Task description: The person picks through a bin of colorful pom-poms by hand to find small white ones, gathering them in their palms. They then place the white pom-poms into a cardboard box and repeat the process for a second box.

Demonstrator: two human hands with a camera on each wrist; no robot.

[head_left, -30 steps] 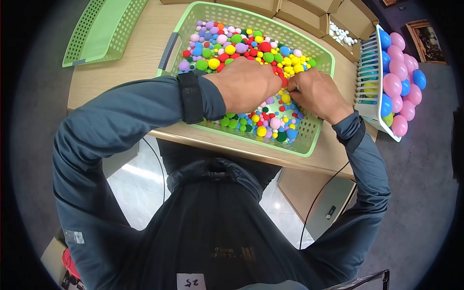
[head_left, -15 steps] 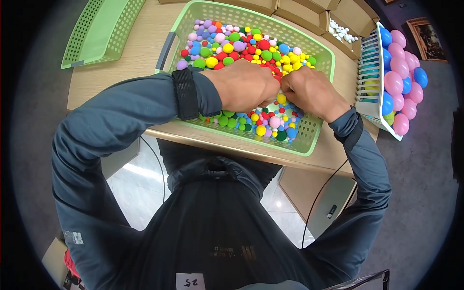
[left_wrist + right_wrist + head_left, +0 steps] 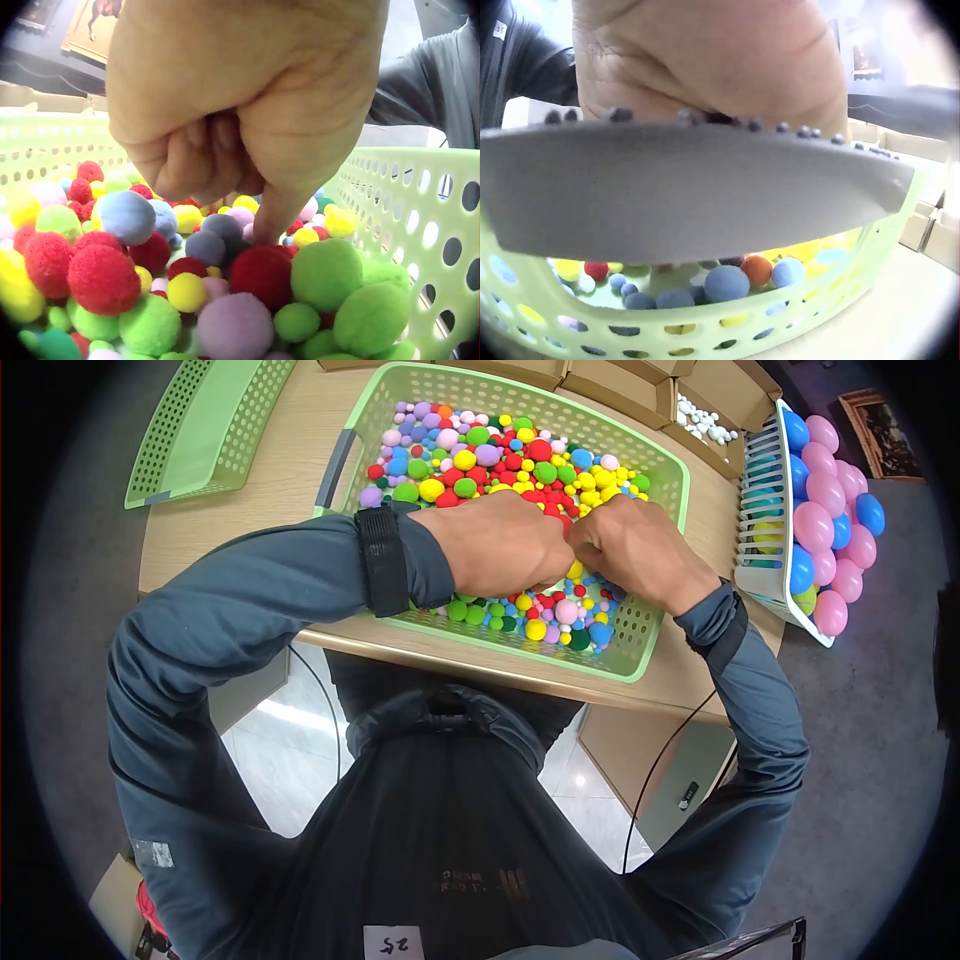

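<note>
Small fuzzy balls in many colours, among them a pink one [image 3: 567, 611], fill a green perforated basket [image 3: 655, 630]. Over its middle, the left hand [image 3: 505, 545] reaches down with most fingers curled; in the left wrist view this hand [image 3: 247, 97] has one digit pointing down among the balls, its tip hidden behind a red ball [image 3: 261, 277]. Close on the right, the right hand [image 3: 640, 555] bends its fingers down beside several yellow balls [image 3: 603, 478]. The basket's grey handle [image 3: 697, 191] hides the right fingers in the right wrist view. Whether either hand holds a ball is unclear.
A second green basket [image 3: 205, 435] lies at the table's left. Cardboard trays stand behind, one with white balls [image 3: 705, 420]. At the right edge is a white basket [image 3: 790, 595] of pink and blue balloons [image 3: 812, 525].
Both hands have shifted slightly left, and the right hand has come a little nearer the left one. The green basket also appears slightly further left in the head view.
</note>
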